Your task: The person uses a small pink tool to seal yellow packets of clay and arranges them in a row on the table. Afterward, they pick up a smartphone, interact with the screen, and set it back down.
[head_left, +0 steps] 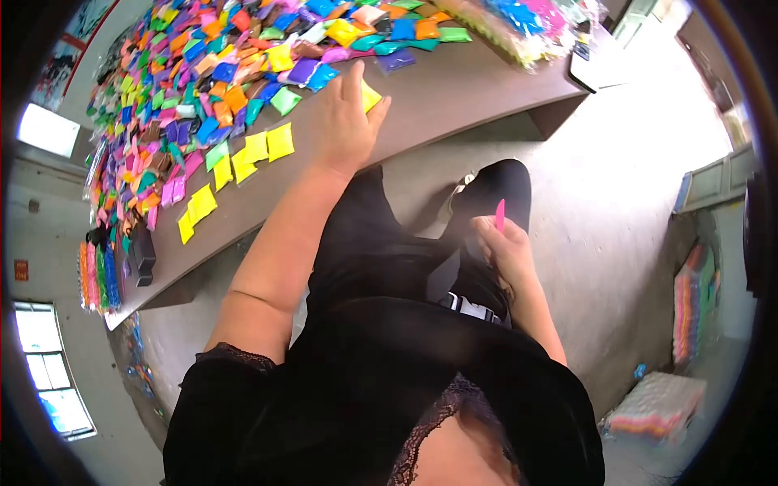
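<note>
My left hand [347, 121] reaches over the table, its thumb and fingers around a small yellow packet [370, 96] that is partly hidden by the hand. Several more yellow packets [279, 141] lie along the near side of the table, left of this hand, some overlapping. Close to my right thigh, my right hand [504, 243] is closed around a slim pink plastic knife [500, 215]. Its pointed end sticks up and the rest is hidden in the fist.
A large heap of small coloured packets [235, 99] covers the back and left of the brown table [438, 97]. Clear bags of coloured items [519, 32] and a phone-like dark object [582, 53] are at its right end. A black object [143, 253] stands at the left corner. Wrapped stacks [656, 403] sit on the floor.
</note>
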`<state>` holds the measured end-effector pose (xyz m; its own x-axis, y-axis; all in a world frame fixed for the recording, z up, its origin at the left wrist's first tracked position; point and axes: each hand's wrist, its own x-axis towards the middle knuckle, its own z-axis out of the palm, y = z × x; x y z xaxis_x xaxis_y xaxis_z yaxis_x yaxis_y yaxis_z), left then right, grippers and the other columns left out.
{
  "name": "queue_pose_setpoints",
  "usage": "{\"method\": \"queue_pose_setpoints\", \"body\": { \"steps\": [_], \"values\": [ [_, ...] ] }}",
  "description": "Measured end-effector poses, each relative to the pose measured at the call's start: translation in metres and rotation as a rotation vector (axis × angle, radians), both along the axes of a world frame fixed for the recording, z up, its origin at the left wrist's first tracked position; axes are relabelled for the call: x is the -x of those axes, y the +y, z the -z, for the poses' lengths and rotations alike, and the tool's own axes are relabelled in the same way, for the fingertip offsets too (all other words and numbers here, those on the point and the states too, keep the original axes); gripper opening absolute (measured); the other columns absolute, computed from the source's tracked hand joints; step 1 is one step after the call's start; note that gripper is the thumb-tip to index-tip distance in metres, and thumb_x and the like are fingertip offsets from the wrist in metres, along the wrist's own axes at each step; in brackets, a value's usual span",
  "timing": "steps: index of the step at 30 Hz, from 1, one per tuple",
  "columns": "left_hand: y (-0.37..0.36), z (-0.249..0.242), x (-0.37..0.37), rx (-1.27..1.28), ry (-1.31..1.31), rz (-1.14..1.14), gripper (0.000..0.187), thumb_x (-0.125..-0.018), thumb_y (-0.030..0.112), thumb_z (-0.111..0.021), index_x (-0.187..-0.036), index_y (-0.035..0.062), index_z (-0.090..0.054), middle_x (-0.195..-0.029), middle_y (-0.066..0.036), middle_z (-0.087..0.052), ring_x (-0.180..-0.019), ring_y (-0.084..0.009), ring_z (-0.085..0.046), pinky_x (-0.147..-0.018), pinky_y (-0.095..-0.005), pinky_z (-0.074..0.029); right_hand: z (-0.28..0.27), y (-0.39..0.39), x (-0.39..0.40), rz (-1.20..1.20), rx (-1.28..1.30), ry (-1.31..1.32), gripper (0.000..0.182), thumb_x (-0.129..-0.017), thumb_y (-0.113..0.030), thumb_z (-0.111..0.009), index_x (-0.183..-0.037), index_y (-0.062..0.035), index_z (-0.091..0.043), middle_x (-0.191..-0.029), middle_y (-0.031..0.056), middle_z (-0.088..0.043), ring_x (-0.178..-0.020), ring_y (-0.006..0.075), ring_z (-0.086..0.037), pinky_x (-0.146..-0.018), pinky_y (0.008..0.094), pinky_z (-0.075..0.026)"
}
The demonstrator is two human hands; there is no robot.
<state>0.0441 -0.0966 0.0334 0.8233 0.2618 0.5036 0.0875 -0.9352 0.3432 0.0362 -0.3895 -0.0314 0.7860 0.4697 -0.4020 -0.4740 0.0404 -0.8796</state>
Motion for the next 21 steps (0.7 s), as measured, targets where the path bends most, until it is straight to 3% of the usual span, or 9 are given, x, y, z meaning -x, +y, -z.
{"method": "queue_pose_setpoints", "body": {
  "steps": [1, 4, 5, 6, 8, 9, 12, 16, 21],
  "values": [
    [0.01, 0.0, 0.004, -0.291, 0.207, -0.183, 0.068, -0.094, 0.047, -0.057, -0.144, 0.0039, -0.038, -0.126, -0.021, -0.054, -0.114, -0.0337, -0.056, -0.1, -0.044, -0.043, 0.002, 0.005, -0.001, -0.01, 0.019, 0.005, 0.018, -0.095, -0.019, -0.063, -0.1, -0.0029, -0.069, -0.07, -0.004, -0.055, -0.051, 0.0017, -0.042, -0.046, 0.0173, -0.032],
    [0.028, 0.037, 0.012, -0.417, 0.294, -0.202, 0.084, -0.092, 0.059, -0.052, -0.148, 0.0019, -0.03, -0.147, -0.026, -0.036, -0.138, -0.0376, -0.035, -0.113, -0.0425, -0.029, 0.008, 0.015, -0.004, -0.044, -0.018, 0.042, 0.018, -0.095, -0.018, -0.062, -0.101, -0.0017, -0.068, -0.07, -0.0033, -0.055, -0.05, 0.0019, -0.042, -0.046, 0.017, -0.032],
    [0.042, 0.04, 0.006, -0.027, 0.467, -0.184, 0.083, -0.095, 0.056, -0.048, -0.151, -0.0002, -0.023, -0.155, -0.027, -0.021, -0.147, -0.0352, -0.016, -0.118, -0.0393, -0.019, 0.008, 0.017, -0.007, -0.043, -0.035, 0.053, 0.019, -0.096, -0.018, -0.062, -0.101, -0.001, -0.067, -0.07, -0.0032, -0.055, -0.05, 0.0019, -0.042, -0.045, 0.0169, -0.032],
    [0.05, 0.036, 0.002, -0.026, 0.471, -0.182, 0.083, -0.095, 0.056, -0.048, -0.151, -0.0002, -0.023, -0.155, -0.027, -0.021, -0.147, -0.0352, -0.016, -0.118, -0.0393, -0.019, 0.008, 0.018, -0.008, -0.041, -0.032, 0.057, 0.019, -0.096, -0.018, -0.062, -0.101, -0.001, -0.067, -0.07, -0.0032, -0.055, -0.05, 0.0019, -0.042, -0.045, 0.0169, -0.032],
    [0.082, 0.026, -0.004, 0.479, -0.198, 0.005, 0.065, -0.099, 0.038, -0.049, -0.146, -0.0021, -0.031, -0.149, -0.028, -0.032, -0.139, -0.0407, -0.032, -0.113, -0.0419, -0.03, 0.006, 0.02, -0.015, 0.002, -0.009, 0.092, 0.019, -0.096, -0.018, -0.062, -0.101, -0.0009, -0.067, -0.07, -0.0033, -0.055, -0.05, 0.0019, -0.042, -0.045, 0.0169, -0.032],
    [0.097, 0.01, 0.002, 0.14, -0.208, -0.065, 0.049, -0.102, 0.032, -0.044, -0.139, 0.0004, -0.045, -0.144, -0.022, -0.044, -0.134, -0.0354, -0.042, -0.111, -0.0383, -0.033, 0.007, 0.021, -0.019, -0.001, -0.006, 0.09, 0.019, -0.096, -0.018, -0.062, -0.101, -0.0009, -0.067, -0.07, -0.0033, -0.055, -0.05, 0.0019, -0.042, -0.045, 0.0169, -0.032],
    [0.112, 0.007, 0.012, 0.179, 0.129, 0.233, 0.035, -0.1, 0.022, -0.048, -0.128, 0.0026, -0.058, -0.138, -0.015, -0.053, -0.126, -0.0347, -0.051, -0.106, -0.0378, -0.04, 0.01, 0.031, -0.03, 0.005, 0.015, 0.113, 0.019, -0.096, -0.018, -0.062, -0.101, -0.0011, -0.066, -0.07, -0.0033, -0.054, -0.051, 0.0019, -0.042, -0.045, 0.0168, -0.032],
    [0.092, 0.036, 0.018, -0.276, 0.267, 0.49, 0.034, -0.095, 0.026, -0.057, -0.122, 0.0068, -0.064, -0.14, -0.011, -0.05, -0.133, -0.0312, -0.043, -0.105, -0.0406, -0.04, -0.002, 0.053, -0.043, -0.059, 0.059, 0.043, 0.019, -0.096, -0.02, -0.062, -0.101, -0.0016, -0.066, -0.07, -0.0035, -0.055, -0.051, 0.0023, -0.042, -0.046, 0.0173, -0.032],
    [0.079, 0.022, 0.027, -0.234, 0.404, 0.012, 0.052, -0.091, 0.04, -0.06, -0.129, 0.0049, -0.057, -0.141, -0.018, -0.047, -0.135, -0.0323, -0.038, -0.11, -0.046, -0.032, -0.009, 0.07, -0.055, -0.091, 0.066, 0.034, 0.02, -0.095, -0.02, -0.064, -0.1, -0.0011, -0.066, -0.07, -0.0034, -0.056, -0.052, 0.0029, -0.042, -0.047, 0.0177, -0.032]
  ]
}}
